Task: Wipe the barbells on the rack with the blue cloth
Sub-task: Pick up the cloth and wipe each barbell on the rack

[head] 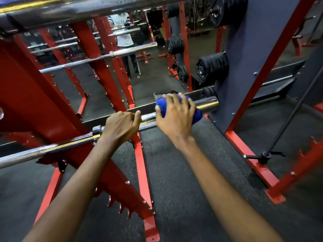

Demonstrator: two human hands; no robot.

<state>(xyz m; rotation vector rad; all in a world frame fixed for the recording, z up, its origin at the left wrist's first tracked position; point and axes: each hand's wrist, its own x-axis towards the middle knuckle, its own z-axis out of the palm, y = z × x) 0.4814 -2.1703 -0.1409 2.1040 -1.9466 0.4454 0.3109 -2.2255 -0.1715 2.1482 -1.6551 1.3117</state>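
The red rack [35, 102] carries the bars. The near barbell [52, 147], chrome, lies across it, running from lower left up to the right. A 2nd barbell [87, 59] sits higher & further back on the same frame. Thinner bars show above that; can't tell which are real & which are reflections.

The grey storage post [244, 58] at right holds black weight plates [212, 67] in stacks at several heights.

Both hands are on the near barbell's sleeve, close together but not touching. The left hand [120, 126] is curled round the sleeve just right of the collar, thumb on top. The right hand [176, 116] is clamped over the blue cloth [196, 117], fingers spread, and the cloth is bunched round the sleeve near its right end. The bare sleeve tip [209, 103] sticks out past the cloth.

Hidden or cut off:
- The barbell's left end runs out of frame.
- The sleeve under the cloth & palms can't be seen.
- The top stack of plates is cropped by the edge.
- A dark padded bar [87, 9] across the top is blurred.

Around:
- A wall mirror [157, 75] behind the rack shows a standing person [123, 32] in a white top, head cut off.
- The floor is black speckled rubber floor [183, 172].
- A black rod [297, 109] slants down to a pin [265, 155] on a red toothed rail [305, 158] at right, well apart from the hands.
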